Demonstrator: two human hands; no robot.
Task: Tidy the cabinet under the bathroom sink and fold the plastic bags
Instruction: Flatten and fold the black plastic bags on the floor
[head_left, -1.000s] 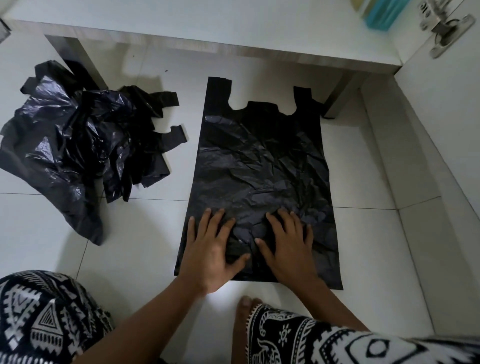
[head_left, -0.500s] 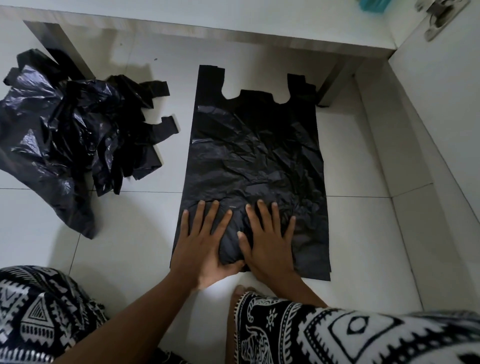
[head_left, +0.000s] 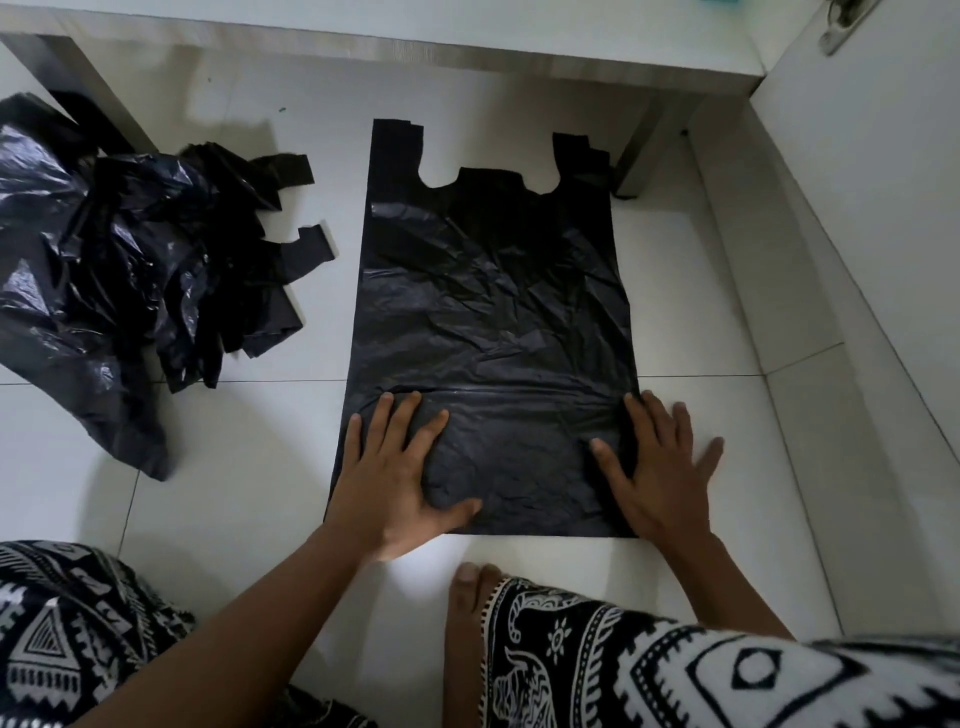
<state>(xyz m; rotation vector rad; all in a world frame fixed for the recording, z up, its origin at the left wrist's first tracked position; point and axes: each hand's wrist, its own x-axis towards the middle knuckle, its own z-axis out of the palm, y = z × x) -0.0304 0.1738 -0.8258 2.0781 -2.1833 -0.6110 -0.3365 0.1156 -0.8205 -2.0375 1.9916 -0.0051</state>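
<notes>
The left hand (head_left: 395, 478) and right hand (head_left: 660, 473) are pressing flat and open on the black bag (head_left: 493, 291), gripping nothing; pushing unevenly could be bunching it up

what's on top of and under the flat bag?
On the flat bag: left hand and right hand, open, pressing its near end. Under: white floor tiles show around it; anything beneath the plastic is covered.

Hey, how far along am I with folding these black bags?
Done: one bag lies spread flat on the floor. In hand: left hand and right hand press open-palmed on its near corners. Left: no fold is made yet, and the crumpled pile beside it is untouched.
</notes>
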